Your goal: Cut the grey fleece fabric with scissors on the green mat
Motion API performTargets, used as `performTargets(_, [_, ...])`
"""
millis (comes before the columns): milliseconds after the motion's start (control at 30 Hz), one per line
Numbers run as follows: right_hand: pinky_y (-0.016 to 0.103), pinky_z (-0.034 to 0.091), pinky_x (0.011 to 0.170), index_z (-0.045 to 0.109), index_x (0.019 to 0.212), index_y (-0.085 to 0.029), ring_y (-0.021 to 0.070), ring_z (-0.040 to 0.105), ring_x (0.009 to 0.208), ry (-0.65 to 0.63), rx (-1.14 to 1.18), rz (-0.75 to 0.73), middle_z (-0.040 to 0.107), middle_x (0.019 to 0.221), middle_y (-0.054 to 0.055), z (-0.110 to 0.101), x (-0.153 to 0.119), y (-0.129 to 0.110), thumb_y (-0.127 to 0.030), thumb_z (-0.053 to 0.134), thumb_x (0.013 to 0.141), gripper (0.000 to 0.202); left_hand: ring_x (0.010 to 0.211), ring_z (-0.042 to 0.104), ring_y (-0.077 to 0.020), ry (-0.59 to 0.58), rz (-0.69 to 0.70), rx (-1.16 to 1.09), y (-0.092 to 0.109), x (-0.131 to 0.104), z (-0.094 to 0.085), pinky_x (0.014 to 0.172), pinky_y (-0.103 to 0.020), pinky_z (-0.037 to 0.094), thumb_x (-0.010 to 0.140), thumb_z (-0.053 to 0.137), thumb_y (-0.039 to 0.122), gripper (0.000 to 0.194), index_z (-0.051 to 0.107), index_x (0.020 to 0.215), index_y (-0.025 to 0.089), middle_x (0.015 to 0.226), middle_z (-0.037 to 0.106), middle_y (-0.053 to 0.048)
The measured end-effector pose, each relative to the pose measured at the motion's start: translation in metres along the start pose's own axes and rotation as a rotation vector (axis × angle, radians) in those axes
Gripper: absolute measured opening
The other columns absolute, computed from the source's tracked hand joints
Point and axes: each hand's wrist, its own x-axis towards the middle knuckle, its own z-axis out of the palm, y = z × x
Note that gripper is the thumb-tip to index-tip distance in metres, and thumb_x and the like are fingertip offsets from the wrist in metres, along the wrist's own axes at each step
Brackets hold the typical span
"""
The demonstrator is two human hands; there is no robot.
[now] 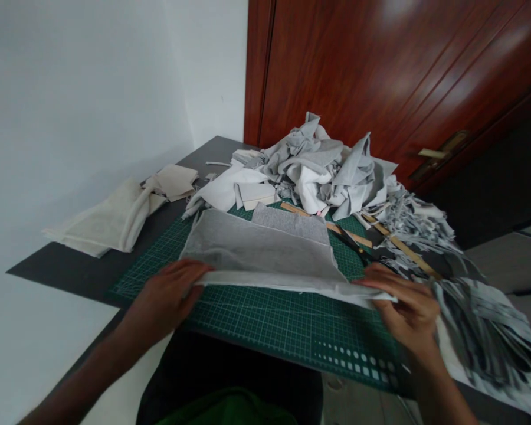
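Observation:
A thin grey fabric piece lies over the green cutting mat, its near edge lifted and stretched between my hands. My left hand pinches that edge at the left end. At the right end my right hand grips the same edge, and a short tip of cloth sticks out past the fingers. Under the far side of the fabric shows a darker grey fabric piece. Black-handled scissors lie just beyond my right hand, partly hidden by it.
A large heap of grey and white cloth covers the table's back, before a wooden door. Wooden rulers and shredded scraps lie to the right, with fabric strips nearer. Cream cloth lies at left by the wall.

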Motion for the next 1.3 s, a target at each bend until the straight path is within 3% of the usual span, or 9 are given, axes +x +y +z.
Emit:
performTargets(133, [0.033, 0.047, 0.049, 0.076, 0.093, -0.031, 0.0197, 0.063, 0.058, 0.332, -0.177, 0.238, 0.073, 0.076, 0.001, -0.021, 0.018, 0.009, -0.034, 0.063, 0.091, 0.014, 0.105, 0.064, -0.0220, 0.094, -0.084, 0.158, -0.026, 0.048, -0.054, 0.093, -0.040, 0.053, 0.100, 0.039, 0.034, 0.035, 0.066, 0.117, 0.020, 0.109, 0.073, -0.006])
performTargets(267, [0.026, 0.031, 0.034, 0.074, 0.097, -0.027, 0.0117, 0.043, 0.037, 0.450, -0.010, 0.404, 0.052, 0.050, -0.005, -0.030, 0.076, 0.027, -0.044, 0.066, 0.088, 0.021, 0.103, 0.064, -0.0159, 0.144, -0.060, 0.254, -0.036, 0.125, -0.089, 0.096, -0.038, 0.048, 0.103, 0.027, 0.043, 0.053, 0.063, 0.122, 0.009, 0.113, 0.071, -0.005])
performTargets(467, [0.022, 0.034, 0.032, 0.068, 0.082, -0.020, 0.0056, 0.047, 0.036, 0.436, 0.180, 0.391, 0.063, 0.070, -0.002, -0.047, 0.161, 0.069, -0.046, 0.072, 0.083, 0.026, 0.113, 0.060, -0.0108, 0.234, 0.018, 0.128, -0.041, 0.245, -0.109, 0.098, -0.025, 0.040, 0.100, 0.014, 0.044, 0.069, 0.057, 0.117, -0.008, 0.118, 0.067, -0.002])
performTargets(600, [0.019, 0.038, 0.036, 0.065, 0.087, -0.021, 0.0052, 0.052, 0.042, 0.471, 0.214, 0.386, 0.061, 0.072, -0.004, -0.057, 0.178, 0.090, -0.049, 0.071, 0.082, 0.029, 0.112, 0.057, -0.0057, 0.297, 0.003, 0.097, -0.037, 0.279, -0.114, 0.100, -0.019, 0.037, 0.101, 0.019, 0.038, 0.058, 0.057, 0.117, -0.003, 0.123, 0.066, 0.002])
performTargets(700, [0.021, 0.042, 0.039, 0.064, 0.089, -0.019, 0.0072, 0.054, 0.046, 0.443, 0.207, 0.321, 0.056, 0.070, -0.003, -0.058, 0.169, 0.096, -0.047, 0.069, 0.085, 0.028, 0.120, 0.053, -0.0095, 0.322, 0.016, 0.167, -0.029, 0.271, -0.113, 0.106, -0.028, 0.034, 0.102, 0.015, 0.034, 0.060, 0.054, 0.117, -0.007, 0.125, 0.063, -0.001])
performTargets(867, [0.024, 0.045, 0.045, 0.070, 0.084, -0.020, 0.0095, 0.058, 0.061, 0.325, 0.150, 0.243, 0.060, 0.095, 0.004, -0.050, 0.119, 0.094, -0.041, 0.071, 0.085, 0.021, 0.118, 0.051, -0.0134, 0.225, 0.145, 0.171, -0.034, 0.215, -0.091, 0.108, -0.035, 0.036, 0.106, 0.024, 0.029, 0.047, 0.063, 0.115, 0.003, 0.119, 0.065, -0.004])
performTargets(1033, [0.040, 0.054, 0.086, 0.076, 0.100, -0.027, 0.0225, 0.064, 0.103, -0.090, -0.088, 0.045, 0.066, 0.107, 0.007, -0.037, 0.047, 0.098, -0.032, 0.060, 0.093, 0.018, 0.119, 0.048, -0.0187, -0.032, 0.295, 0.097, -0.060, 0.141, -0.045, 0.111, -0.044, 0.035, 0.102, 0.035, 0.024, 0.036, 0.067, 0.115, 0.015, 0.117, 0.066, -0.008])
performTargets(1167, [0.041, 0.057, 0.088, 0.076, 0.106, -0.027, 0.0243, 0.066, 0.108, -0.293, -0.083, 0.061, 0.067, 0.115, 0.009, -0.026, 0.001, 0.103, -0.033, 0.058, 0.095, 0.022, 0.118, 0.052, -0.0212, -0.230, 0.322, 0.030, -0.063, 0.091, -0.017, 0.110, -0.048, 0.035, 0.099, 0.039, 0.020, 0.034, 0.069, 0.112, 0.025, 0.114, 0.071, -0.003])
performTargets(1300, [0.043, 0.058, 0.090, 0.076, 0.104, -0.028, 0.0250, 0.066, 0.110, -0.506, -0.060, 0.121, 0.068, 0.119, 0.009, -0.023, -0.019, 0.097, -0.033, 0.061, 0.093, 0.019, 0.122, 0.054, -0.0232, -0.342, 0.307, -0.110, -0.052, 0.066, -0.012, 0.112, -0.050, 0.034, 0.093, 0.046, 0.019, 0.030, 0.070, 0.107, 0.031, 0.116, 0.071, -0.003])
